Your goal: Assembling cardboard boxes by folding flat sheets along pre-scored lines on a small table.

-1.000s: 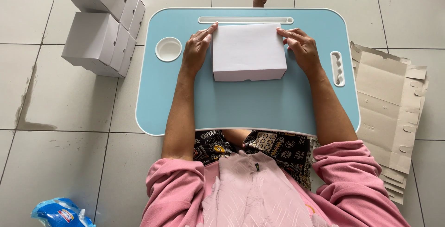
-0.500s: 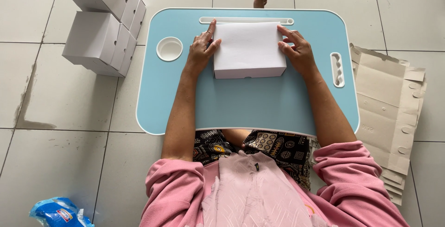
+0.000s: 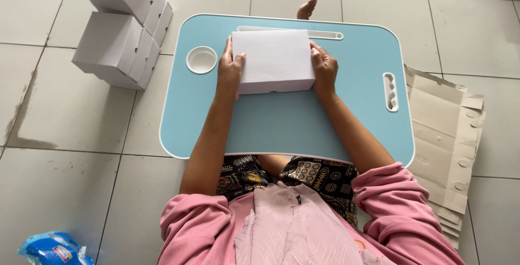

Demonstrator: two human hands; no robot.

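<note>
A closed white cardboard box (image 3: 272, 59) sits on the light blue lap table (image 3: 287, 124), toward its far side. My left hand (image 3: 229, 69) presses against the box's left side, fingers pointing away from me. Against the box's right side lies my right hand (image 3: 324, 66), fingers curled over the edge. Both hands grip the box between them.
Several stacked white boxes (image 3: 122, 32) stand on the tiled floor at the upper left. A pile of flat brown cardboard sheets (image 3: 447, 146) lies to the right of the table. A blue plastic packet (image 3: 51, 247) is at the bottom left. The table has a round cup recess (image 3: 201, 60).
The box and both hands have shifted slightly to the left on the table; the right hand now sits closer against the box's side.
</note>
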